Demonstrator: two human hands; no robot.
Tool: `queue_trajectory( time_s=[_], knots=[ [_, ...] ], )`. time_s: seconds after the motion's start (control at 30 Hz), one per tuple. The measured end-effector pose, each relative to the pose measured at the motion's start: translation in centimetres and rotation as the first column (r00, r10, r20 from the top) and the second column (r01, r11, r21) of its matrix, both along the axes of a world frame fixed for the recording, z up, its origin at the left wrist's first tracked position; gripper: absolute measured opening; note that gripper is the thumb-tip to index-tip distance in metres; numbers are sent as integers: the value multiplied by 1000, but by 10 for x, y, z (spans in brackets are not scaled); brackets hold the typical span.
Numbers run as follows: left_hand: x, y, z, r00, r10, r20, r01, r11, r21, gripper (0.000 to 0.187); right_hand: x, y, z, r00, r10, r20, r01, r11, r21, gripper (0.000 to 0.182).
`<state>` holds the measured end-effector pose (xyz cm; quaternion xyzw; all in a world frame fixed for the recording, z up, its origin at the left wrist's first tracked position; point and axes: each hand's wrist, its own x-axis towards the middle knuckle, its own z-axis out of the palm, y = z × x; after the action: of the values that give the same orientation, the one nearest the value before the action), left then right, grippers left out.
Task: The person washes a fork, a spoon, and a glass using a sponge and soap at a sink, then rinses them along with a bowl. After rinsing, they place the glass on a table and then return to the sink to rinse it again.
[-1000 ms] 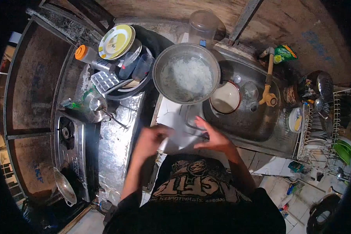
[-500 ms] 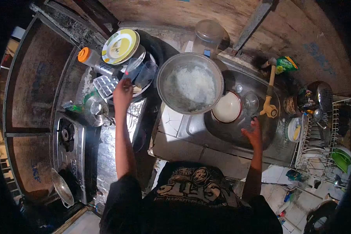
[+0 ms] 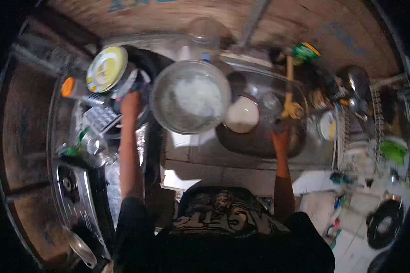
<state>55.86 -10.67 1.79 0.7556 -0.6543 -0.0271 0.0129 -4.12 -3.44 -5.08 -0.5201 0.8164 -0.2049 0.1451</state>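
My left hand [image 3: 130,103] reaches into a pile of dishes left of a large metal pot [image 3: 161,107], its fingers smeared and partly lost in the dark. Around it lie a yellow-and-white plate [image 3: 107,68], clear cups and a white ice-cube tray [image 3: 102,119]. Whitish, foamy water [image 3: 197,98] fills much of the pot, which stands at the sink's left edge. My right hand [image 3: 280,136] is low over the metal sink [image 3: 255,144], blurred, fingers pointing forward below a clear glass [image 3: 271,103] and the yellowish tap [image 3: 293,110]. A white bowl [image 3: 242,116] sits in the sink beside the pot.
A dish rack [image 3: 378,123] with plates and a green bowl [image 3: 392,152] stands at the right. The stove [image 3: 73,191] and a pan [image 3: 81,248] are at the left. A clear container [image 3: 203,38] and green packet [image 3: 306,52] are at the back.
The view has swung, so everything sits further left. My left hand has moved closer to the pot, among the dishes. My right hand has gone further forward into the sink.
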Motion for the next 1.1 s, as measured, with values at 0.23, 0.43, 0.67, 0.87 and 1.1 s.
queue_trajectory(
  time_s=[0.23,0.43,0.67,0.87,1.1],
  knots=[
    [23,74,77,985,16,-172,-78,930,-360,30,-8,15,6,998,38,-47,-39,999,-2,81],
    [0,197,142,882,57,-468,-314,811,-494,40,-15,32,33,997,67,44,-70,996,64,69],
    [-208,253,150,824,-191,-534,96,975,-200,21,28,75,83,638,463,615,-466,868,-170,58],
    [-346,202,66,550,-292,-782,197,956,-218,28,-4,45,47,749,482,455,-511,857,-66,62],
    [-397,153,70,596,-294,-748,207,955,-210,27,-7,-27,0,954,300,-24,-301,947,-112,79]
  ],
)
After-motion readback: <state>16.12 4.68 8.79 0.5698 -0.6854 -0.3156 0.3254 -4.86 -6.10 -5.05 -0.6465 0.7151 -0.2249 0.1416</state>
